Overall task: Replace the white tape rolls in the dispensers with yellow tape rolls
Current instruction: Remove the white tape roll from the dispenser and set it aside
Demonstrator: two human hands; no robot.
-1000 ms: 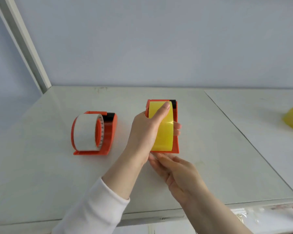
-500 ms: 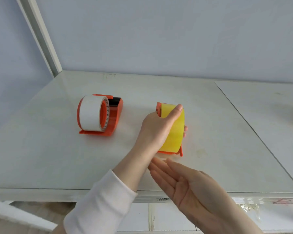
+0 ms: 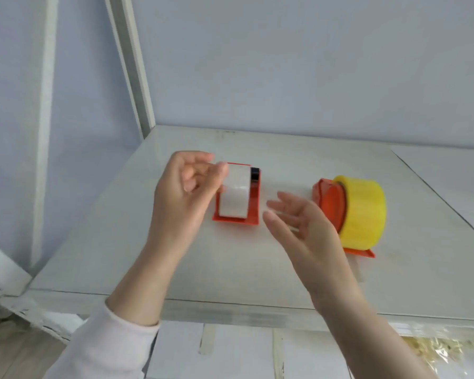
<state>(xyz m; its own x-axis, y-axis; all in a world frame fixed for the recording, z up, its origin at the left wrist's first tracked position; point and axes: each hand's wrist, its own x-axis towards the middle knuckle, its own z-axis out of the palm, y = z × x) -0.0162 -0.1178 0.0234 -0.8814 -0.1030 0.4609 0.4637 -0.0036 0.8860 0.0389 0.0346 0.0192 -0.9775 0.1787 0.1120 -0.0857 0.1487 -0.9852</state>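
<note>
From my seat at the remote end I see two orange tape holders on the pale table (image 3: 230,266). The left dispenser (image 3: 253,213) carries the white tape roll (image 3: 234,195), standing on edge with its broad white band facing me and a black cutter at its far end. My left hand (image 3: 185,198) is raised in front of that roll's left side, back of the hand towards me, the fingers loosely curled and close together. The fingertips (image 3: 220,169) sit right at the roll's upper left edge; the frame is blurred there, so I cannot tell whether they touch or pinch it.

My right hand (image 3: 301,225) is in the gap between the two holders, palm turned to the left, with its fingers (image 3: 278,206) straight and spread wide, holding nothing. They point towards the left dispenser's right side, near it but apart from it.

The right dispenser (image 3: 330,206) holds the yellow tape roll (image 3: 365,212) on its orange hub, just behind and to the right of my right hand and clear of the fingers. A pale sleeve (image 3: 107,346) covers my left forearm.
</note>
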